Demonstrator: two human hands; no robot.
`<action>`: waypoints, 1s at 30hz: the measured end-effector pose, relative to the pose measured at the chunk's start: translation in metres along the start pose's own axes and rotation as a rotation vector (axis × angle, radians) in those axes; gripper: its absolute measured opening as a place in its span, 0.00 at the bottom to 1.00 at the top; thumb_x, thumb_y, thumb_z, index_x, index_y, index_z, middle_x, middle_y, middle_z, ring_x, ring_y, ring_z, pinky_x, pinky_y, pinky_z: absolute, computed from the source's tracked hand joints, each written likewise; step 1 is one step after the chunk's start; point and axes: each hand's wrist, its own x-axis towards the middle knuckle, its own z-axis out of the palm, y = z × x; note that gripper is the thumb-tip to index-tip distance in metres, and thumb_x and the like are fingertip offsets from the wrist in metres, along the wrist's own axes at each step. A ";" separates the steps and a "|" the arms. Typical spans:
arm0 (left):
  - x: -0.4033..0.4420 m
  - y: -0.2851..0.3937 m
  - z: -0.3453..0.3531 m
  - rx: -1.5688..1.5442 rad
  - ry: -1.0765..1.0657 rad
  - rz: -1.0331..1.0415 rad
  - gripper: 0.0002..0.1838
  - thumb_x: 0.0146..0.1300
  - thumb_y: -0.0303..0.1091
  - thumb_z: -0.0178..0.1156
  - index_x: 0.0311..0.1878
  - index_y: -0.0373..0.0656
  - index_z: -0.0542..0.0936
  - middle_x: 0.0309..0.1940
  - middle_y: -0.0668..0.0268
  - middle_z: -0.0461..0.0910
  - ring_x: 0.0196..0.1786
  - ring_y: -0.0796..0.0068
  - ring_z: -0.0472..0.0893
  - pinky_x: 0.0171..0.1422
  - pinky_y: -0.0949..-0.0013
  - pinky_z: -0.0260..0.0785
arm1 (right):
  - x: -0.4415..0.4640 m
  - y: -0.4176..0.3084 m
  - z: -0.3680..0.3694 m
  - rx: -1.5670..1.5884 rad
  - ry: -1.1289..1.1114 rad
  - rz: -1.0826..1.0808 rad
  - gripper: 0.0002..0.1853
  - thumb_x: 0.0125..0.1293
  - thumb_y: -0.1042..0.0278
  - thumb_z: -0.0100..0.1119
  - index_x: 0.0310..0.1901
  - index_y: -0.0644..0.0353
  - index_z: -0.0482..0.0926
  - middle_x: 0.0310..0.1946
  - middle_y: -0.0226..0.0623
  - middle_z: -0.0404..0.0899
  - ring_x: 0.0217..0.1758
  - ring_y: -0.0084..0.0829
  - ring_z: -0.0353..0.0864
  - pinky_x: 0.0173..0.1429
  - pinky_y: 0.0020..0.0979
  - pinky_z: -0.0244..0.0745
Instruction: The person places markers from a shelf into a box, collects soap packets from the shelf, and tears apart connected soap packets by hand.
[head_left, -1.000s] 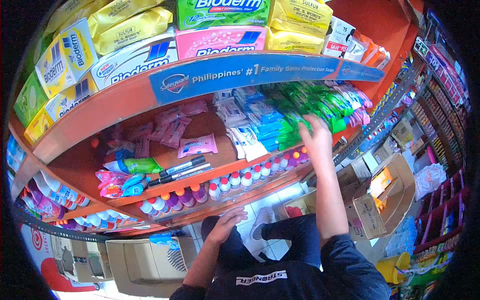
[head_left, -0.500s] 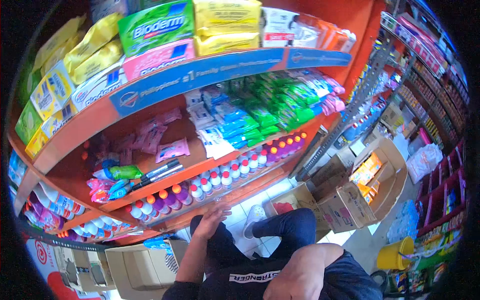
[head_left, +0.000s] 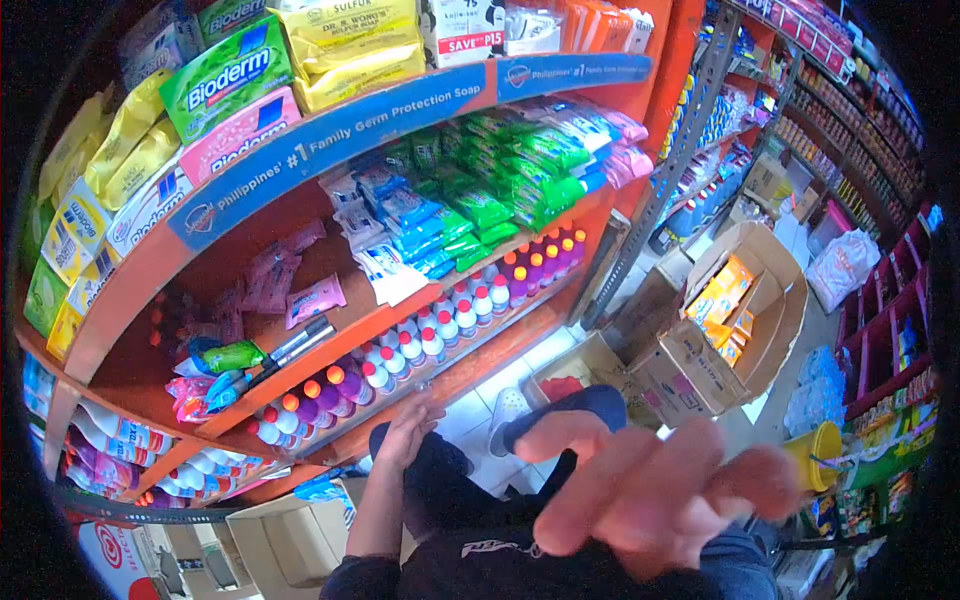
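Note:
My right hand is raised close to the camera, large in view, its fingers spread and curved with nothing held. Near my knee, my left hand hangs with its fingers stretched out and appears to hold nothing. In front of it stands an orange shelf. A row of white and purple bottles with red and orange caps fills its lower level. Above them lie green soap packs, blue and white packs and a few loose pink packs. Dark markers lie at the shelf's front edge beside a small green pack.
Boxed Bioderm soaps line the top shelf. An open carton with orange packs stands on the floor at right, near a yellow bucket. Another open carton sits at lower left. A metal upright edges the shelf.
My right hand has risen from my lap towards the camera and its fingers have spread. The view has shifted slightly, and my left hand stays near my knee.

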 end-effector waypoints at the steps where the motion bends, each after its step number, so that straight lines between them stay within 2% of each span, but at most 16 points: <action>1: 0.002 -0.001 -0.002 0.008 0.006 -0.002 0.26 0.67 0.43 0.54 0.66 0.43 0.66 0.53 0.62 0.74 0.57 0.66 0.73 0.60 0.63 0.61 | 0.002 -0.003 -0.006 -0.044 0.015 -0.083 0.20 0.69 0.53 0.44 0.58 0.51 0.65 0.45 0.50 0.71 0.44 0.49 0.75 0.60 0.62 0.57; 7: 0.000 -0.004 -0.003 -0.025 0.004 -0.002 0.27 0.67 0.45 0.52 0.66 0.44 0.65 0.54 0.61 0.74 0.59 0.66 0.71 0.62 0.61 0.59 | 0.001 -0.018 -0.002 0.226 -0.049 -0.181 0.23 0.67 0.51 0.45 0.60 0.52 0.62 0.49 0.50 0.67 0.48 0.47 0.71 0.62 0.59 0.55; 12: -0.001 -0.006 -0.004 -0.015 0.056 -0.020 0.29 0.66 0.47 0.53 0.66 0.45 0.64 0.57 0.60 0.73 0.61 0.65 0.70 0.63 0.56 0.57 | 0.000 -0.016 0.002 0.439 -0.144 -0.112 0.26 0.66 0.50 0.46 0.62 0.53 0.59 0.52 0.49 0.64 0.52 0.46 0.68 0.63 0.56 0.53; 15: -0.002 0.000 0.003 0.010 0.045 0.016 0.29 0.67 0.47 0.53 0.67 0.43 0.64 0.58 0.61 0.72 0.61 0.66 0.70 0.63 0.58 0.58 | 0.003 -0.015 0.008 0.715 -0.207 0.033 0.28 0.65 0.49 0.47 0.63 0.53 0.57 0.54 0.49 0.62 0.54 0.45 0.66 0.64 0.54 0.52; 17: -0.004 -0.029 -0.020 -0.083 0.094 0.042 0.29 0.67 0.45 0.54 0.67 0.41 0.64 0.58 0.61 0.72 0.61 0.66 0.70 0.63 0.61 0.60 | 0.011 -0.013 0.020 0.989 -0.231 0.171 0.30 0.65 0.49 0.48 0.63 0.54 0.56 0.55 0.49 0.60 0.55 0.44 0.64 0.65 0.53 0.52; 21: 0.008 -0.023 -0.004 -0.115 0.017 0.047 0.29 0.67 0.45 0.54 0.66 0.40 0.64 0.60 0.62 0.71 0.60 0.67 0.70 0.63 0.63 0.61 | 0.028 -0.023 0.053 1.551 -0.319 0.350 0.32 0.64 0.48 0.49 0.65 0.54 0.54 0.58 0.49 0.58 0.58 0.43 0.61 0.66 0.51 0.50; 24: 0.001 0.000 0.007 -0.063 0.009 0.054 0.29 0.66 0.47 0.54 0.65 0.39 0.65 0.62 0.63 0.69 0.60 0.67 0.70 0.64 0.63 0.61 | 0.035 -0.035 0.071 1.798 -0.392 0.375 0.35 0.63 0.47 0.50 0.66 0.55 0.52 0.60 0.49 0.56 0.60 0.43 0.59 0.67 0.50 0.49; 28: 0.001 -0.009 -0.008 -0.074 -0.003 0.040 0.29 0.65 0.48 0.56 0.66 0.46 0.65 0.56 0.62 0.73 0.58 0.68 0.73 0.62 0.63 0.59 | 0.038 -0.051 0.083 2.007 -0.483 0.361 0.37 0.62 0.46 0.51 0.67 0.55 0.50 0.62 0.49 0.53 0.62 0.42 0.57 0.68 0.47 0.48; 30: 0.003 -0.015 -0.015 -0.087 -0.009 0.041 0.29 0.65 0.47 0.56 0.66 0.46 0.66 0.56 0.62 0.73 0.58 0.68 0.73 0.61 0.63 0.60 | 0.039 -0.057 0.086 2.084 -0.522 0.346 0.39 0.62 0.45 0.51 0.68 0.56 0.49 0.63 0.49 0.52 0.64 0.41 0.55 0.69 0.46 0.47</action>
